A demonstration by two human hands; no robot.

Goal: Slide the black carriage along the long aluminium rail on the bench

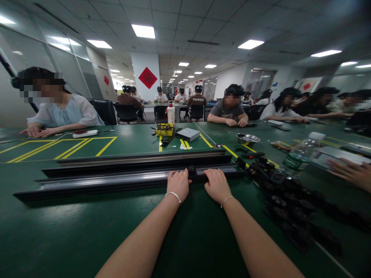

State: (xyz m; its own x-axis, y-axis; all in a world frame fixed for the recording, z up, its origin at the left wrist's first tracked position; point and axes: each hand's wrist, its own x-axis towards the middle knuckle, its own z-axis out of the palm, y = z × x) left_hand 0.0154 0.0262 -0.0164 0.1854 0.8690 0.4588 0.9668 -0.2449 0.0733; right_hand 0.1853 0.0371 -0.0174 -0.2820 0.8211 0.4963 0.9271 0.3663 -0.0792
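Observation:
Long black rails (116, 178) lie side by side across the green table, the nearest with a shiny silvery channel along it. My left hand (177, 186) is closed over the near rail, fingers curled onto its top and thumb towards me. Just right of those fingers, a small black block (191, 170) sits on the rail. My right hand (218, 185) is also closed on this rail, a short way right of the block. Its fingertips are partly hidden behind the knuckles.
Right of the rails lies a heap of black linked parts (295, 200) by a clear water bottle (303, 154). A metal bowl (248, 138), a grey box (188, 134) and a yellow container (164, 129) stand farther back. A co-worker's hand (352, 173) is at right.

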